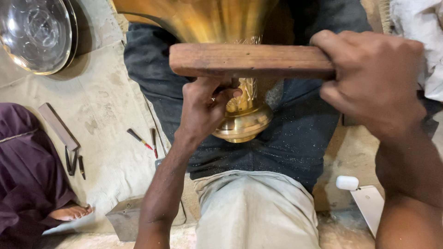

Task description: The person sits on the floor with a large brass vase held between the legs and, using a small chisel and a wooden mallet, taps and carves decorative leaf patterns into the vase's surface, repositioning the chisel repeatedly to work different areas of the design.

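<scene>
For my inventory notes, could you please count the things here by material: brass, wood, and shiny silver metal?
Brass: 1, the brass vessel at the left hand
Wood: 1, the wooden block in the right hand
Silver metal: 1, the steel plate
Total: 3

Bare forearms, dark jeans (glitter-flecked), pale shirt

No packages, labels, signs or screens in view, nothing printed or boxed on the floor cloth, only bare worked objects
</scene>
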